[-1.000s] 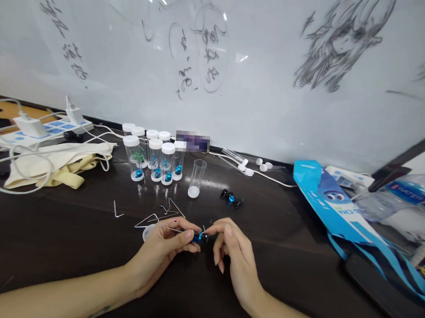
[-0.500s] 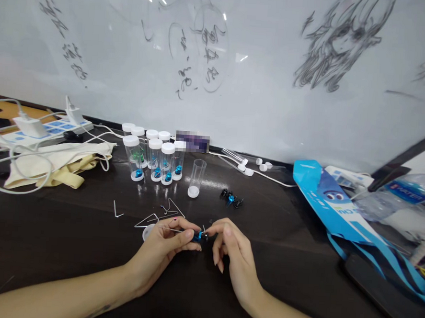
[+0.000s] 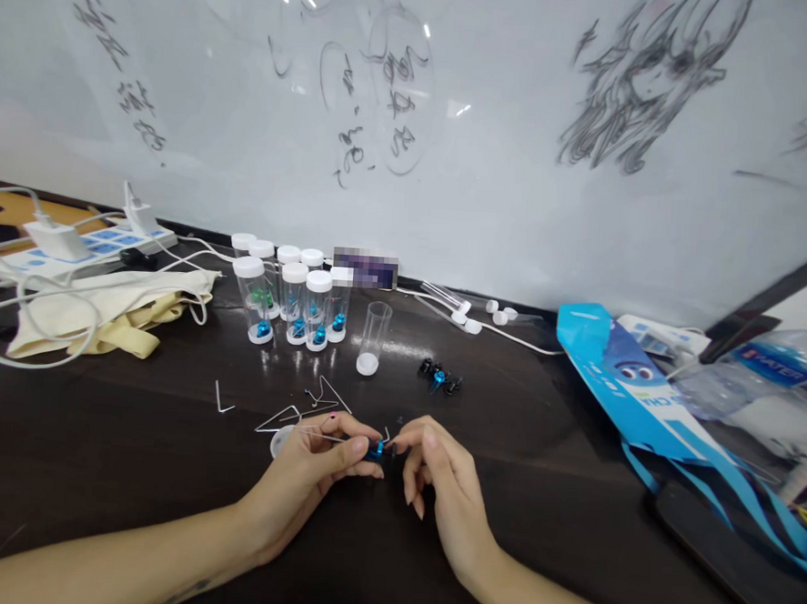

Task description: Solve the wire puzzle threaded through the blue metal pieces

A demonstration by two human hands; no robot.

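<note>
Between thumb and fingers, my left hand holds a small blue and black part with a thin metal wire running back over the fingers. My right hand is just to the right, its index fingertip at the black end of that part, the other fingers curled; whether it grips anything is too small to tell. Beyond the left hand lie bent metal wires and a white round cap, partly covered by that hand. Small black and blue pieces are heaped beyond the right hand.
Several capped clear tubes with blue or green pieces stand at the back left. An open tube stands upright nearby. An L-shaped wire lies left. A cloth bag is far left; a blue package lies right.
The small blue and black part has turned slightly in the left fingers. Both hands have stayed almost in place.
</note>
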